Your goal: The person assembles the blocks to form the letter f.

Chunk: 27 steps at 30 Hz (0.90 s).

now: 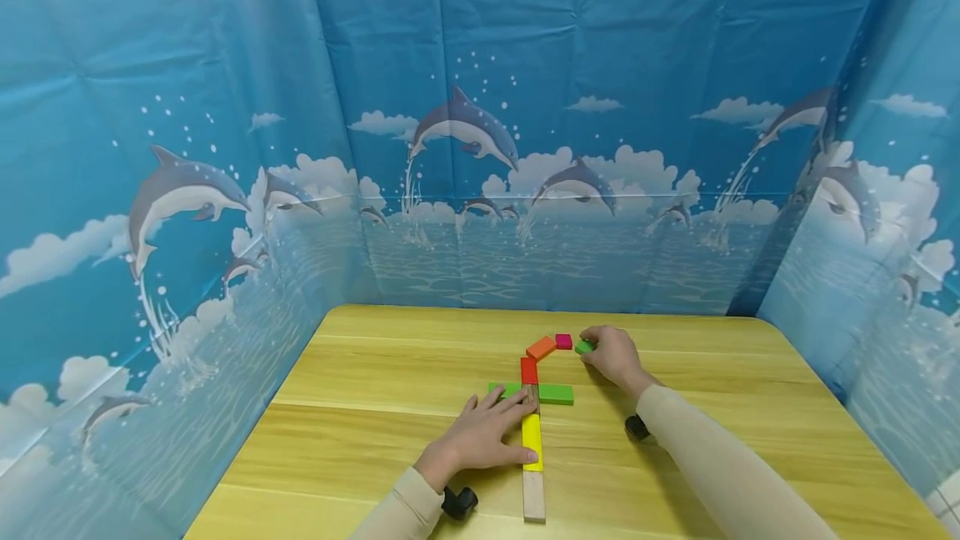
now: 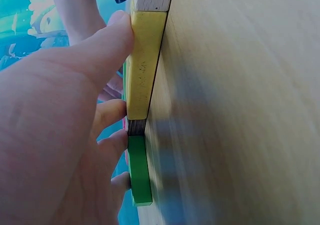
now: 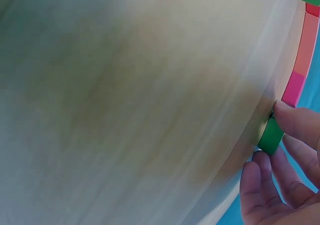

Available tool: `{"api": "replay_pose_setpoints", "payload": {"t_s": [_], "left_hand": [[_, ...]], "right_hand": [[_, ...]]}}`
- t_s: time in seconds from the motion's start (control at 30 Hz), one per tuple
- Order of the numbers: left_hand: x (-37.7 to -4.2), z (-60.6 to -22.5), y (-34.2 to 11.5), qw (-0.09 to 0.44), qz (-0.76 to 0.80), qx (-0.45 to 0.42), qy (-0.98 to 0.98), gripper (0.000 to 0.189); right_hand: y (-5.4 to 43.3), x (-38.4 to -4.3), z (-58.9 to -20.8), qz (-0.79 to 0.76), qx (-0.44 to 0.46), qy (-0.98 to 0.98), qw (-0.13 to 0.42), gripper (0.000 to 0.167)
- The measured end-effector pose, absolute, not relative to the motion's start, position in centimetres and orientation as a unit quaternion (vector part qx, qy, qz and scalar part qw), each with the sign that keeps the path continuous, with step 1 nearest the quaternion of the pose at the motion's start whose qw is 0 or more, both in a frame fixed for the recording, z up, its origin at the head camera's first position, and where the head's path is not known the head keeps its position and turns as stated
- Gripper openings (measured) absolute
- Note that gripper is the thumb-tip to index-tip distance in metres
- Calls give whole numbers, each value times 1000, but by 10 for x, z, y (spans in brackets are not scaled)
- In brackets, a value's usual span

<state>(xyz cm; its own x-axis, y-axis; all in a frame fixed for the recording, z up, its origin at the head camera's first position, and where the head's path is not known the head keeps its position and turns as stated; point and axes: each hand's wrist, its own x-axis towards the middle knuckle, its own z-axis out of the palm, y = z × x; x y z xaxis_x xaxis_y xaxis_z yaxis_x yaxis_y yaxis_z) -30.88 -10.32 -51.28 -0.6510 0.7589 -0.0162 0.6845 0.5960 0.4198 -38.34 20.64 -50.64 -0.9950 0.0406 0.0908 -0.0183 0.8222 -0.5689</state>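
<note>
Flat coloured blocks form a hooked line on the table. From the near end come a pale wooden block (image 1: pixel 534 497), a yellow block (image 1: pixel 532 433) and a dark brown block (image 2: pixel 137 127) between long green blocks (image 1: pixel 557 394). Beyond these lie red (image 1: pixel 529 371), orange (image 1: pixel 541 348) and pink (image 1: pixel 563 342) blocks. My left hand (image 1: pixel 480 436) rests over the line with fingers spread, its thumb on the yellow block and fingertips by the dark brown and left green blocks. At the far end, my right hand (image 1: pixel 615 357) pinches a small green block (image 3: pixel 271 135), just right of the pink one.
The yellow wood-grain table (image 1: pixel 360 407) has rounded far corners. A blue curtain printed with dolphins (image 1: pixel 465 257) hangs behind it and along both sides. A black wrist device sits on each arm, the left one (image 1: pixel 460 504) close to the tabletop.
</note>
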Motion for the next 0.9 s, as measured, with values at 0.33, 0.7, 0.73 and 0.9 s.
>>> {"api": "replay_pose_setpoints", "payload": {"t_s": [0.33, 0.7, 0.73, 0.9], "left_hand": [[-309, -515, -105, 97, 194, 409, 886, 79], [-308, -515, -106, 94, 196, 409, 886, 79], [-308, -515, -106, 95, 197, 408, 886, 79], [-306, -514, -106, 97, 199, 408, 886, 79]], "right_hand": [[203, -387, -511, 294, -13, -954, 50, 45], [202, -386, -508, 290, -7, -956, 48, 44], [202, -386, -508, 289, -6, -956, 48, 44], [203, -388, -509, 286, -5, -957, 43, 47]]}}
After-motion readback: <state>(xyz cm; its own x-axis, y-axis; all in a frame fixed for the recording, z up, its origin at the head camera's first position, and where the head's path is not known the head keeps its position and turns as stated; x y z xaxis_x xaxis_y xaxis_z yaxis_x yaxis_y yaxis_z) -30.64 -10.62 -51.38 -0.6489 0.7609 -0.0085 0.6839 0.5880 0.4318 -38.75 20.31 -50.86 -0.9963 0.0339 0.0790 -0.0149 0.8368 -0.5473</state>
